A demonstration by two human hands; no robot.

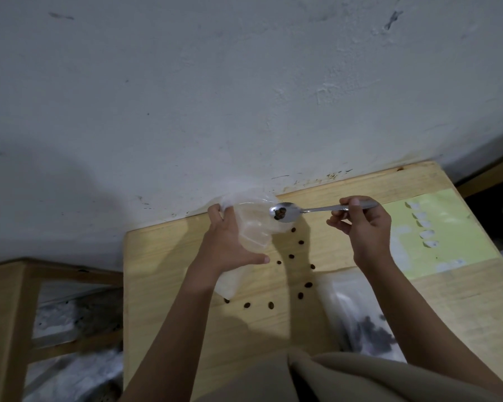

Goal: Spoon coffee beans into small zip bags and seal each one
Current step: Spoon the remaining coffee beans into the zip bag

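Near the far edge of the pale wooden table [163, 274], the left hand [230, 242] is closed around a small clear plastic zip bag [251, 224], holding its mouth up. The right hand [363, 224] pinches a steel spoon [285, 213] carrying a few dark coffee beans [280, 213] at the opening. The bag looks thin, limp and slippery, so gripping near the rim probably suits best.

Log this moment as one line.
left hand: holds bag open | right hand: spoon with beans at bag mouth | loose beans on table
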